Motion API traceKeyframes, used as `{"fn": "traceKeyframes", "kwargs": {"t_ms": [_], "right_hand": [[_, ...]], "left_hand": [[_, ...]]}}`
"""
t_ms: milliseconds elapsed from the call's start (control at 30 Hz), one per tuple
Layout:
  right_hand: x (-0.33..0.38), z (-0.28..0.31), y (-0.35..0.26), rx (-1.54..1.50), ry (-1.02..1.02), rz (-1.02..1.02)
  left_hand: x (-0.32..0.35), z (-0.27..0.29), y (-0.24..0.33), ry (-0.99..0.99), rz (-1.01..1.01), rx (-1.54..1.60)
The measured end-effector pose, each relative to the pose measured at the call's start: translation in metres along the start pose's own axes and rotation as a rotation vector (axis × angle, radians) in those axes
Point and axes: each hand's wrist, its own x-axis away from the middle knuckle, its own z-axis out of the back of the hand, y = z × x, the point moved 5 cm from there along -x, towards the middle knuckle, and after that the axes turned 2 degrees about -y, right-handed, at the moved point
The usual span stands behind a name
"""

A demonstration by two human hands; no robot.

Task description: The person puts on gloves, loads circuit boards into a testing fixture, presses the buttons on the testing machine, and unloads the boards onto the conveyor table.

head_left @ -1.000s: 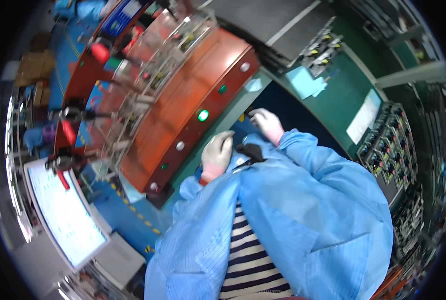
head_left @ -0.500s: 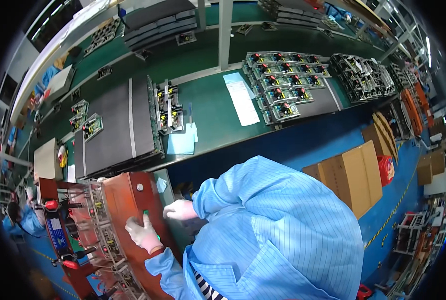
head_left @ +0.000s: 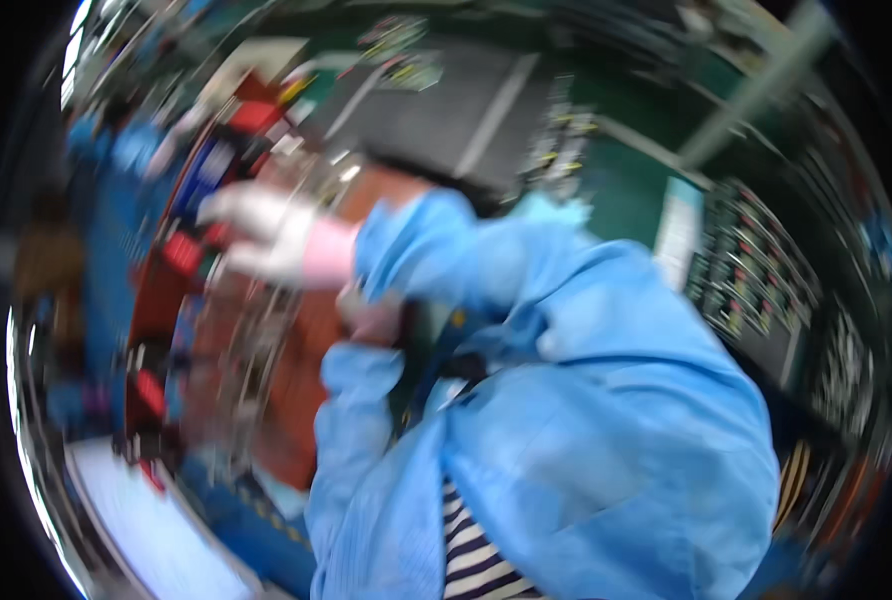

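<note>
My right hand [head_left: 271, 237], in a white glove with a pink cuff, stretches across to the left side of the fixture. Its fingers and thumb are spread around a red clamp handle [head_left: 182, 253]; blur hides whether they touch it. Below the right forearm, my left hand [head_left: 371, 316] is over the red-brown box [head_left: 306, 372] of the fixture. Its fingers are smeared and partly hidden, so I cannot make out their pose. Clear plates and metal bars [head_left: 241, 360] lie along the box's left part. Another red clamp handle [head_left: 150, 392] is at the nearer end.
Behind the fixture is a green bench [head_left: 621, 165] with dark grey sheets [head_left: 446, 110], a pale paper [head_left: 678, 232] and rows of circuit boards [head_left: 751, 262]. A bright white panel [head_left: 156, 525] is at the lower left. People in blue [head_left: 131, 145] are at the far left.
The view has swung round and blurred. My right hand has moved left across the box to the red clamp handle. My left hand is now beneath the right forearm.
</note>
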Motion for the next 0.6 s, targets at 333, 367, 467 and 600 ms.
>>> {"fn": "traceKeyframes", "kwargs": {"t_ms": [333,367,467,600], "right_hand": [[-0.068,-0.049,0.035,0.367,-0.179,0.430],[-0.073,-0.052,0.039,0.419,-0.214,0.435],[-0.083,-0.059,0.045,0.582,-0.313,0.449],[-0.113,-0.075,0.019,0.345,-0.399,0.236]], "left_hand": [[-0.010,0.087,0.060,-0.200,-0.353,-0.577],[-0.010,0.086,0.060,-0.198,-0.353,-0.573],[-0.009,0.082,0.062,-0.199,-0.364,-0.558],[-0.010,0.082,0.059,-0.240,-0.211,-0.608]]}}
